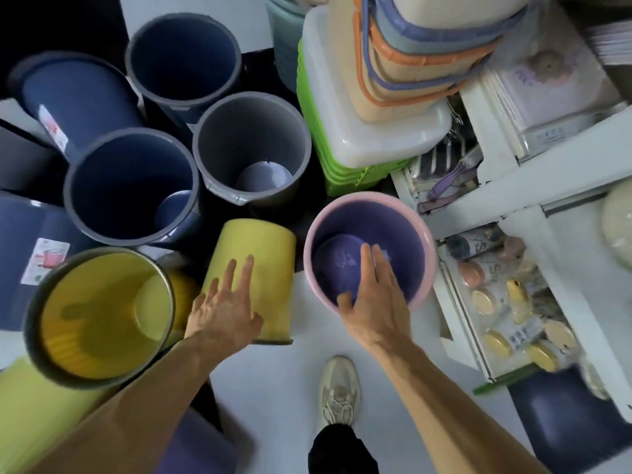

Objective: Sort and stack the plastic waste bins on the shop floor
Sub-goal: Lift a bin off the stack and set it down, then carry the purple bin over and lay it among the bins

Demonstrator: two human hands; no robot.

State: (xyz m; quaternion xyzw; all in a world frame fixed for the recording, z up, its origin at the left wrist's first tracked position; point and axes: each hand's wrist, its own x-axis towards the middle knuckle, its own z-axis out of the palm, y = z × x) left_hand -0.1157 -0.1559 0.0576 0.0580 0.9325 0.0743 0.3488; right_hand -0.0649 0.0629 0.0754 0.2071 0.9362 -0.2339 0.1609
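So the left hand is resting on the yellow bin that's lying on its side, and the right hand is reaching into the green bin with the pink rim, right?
Not quite. In the head view, the bin with the pink rim is purple inside, not green. The rest holds: the left hand rests on the yellow bin lying on its side, and the right hand reaches into the pink-rimmed one.

left hand on yellow bin, right hand seemingly inside purple bin

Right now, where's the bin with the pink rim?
The pink-rimmed purple bin stands upright on the floor right of centre, between the overturned yellow bin and the white shelf unit, under the right hand.
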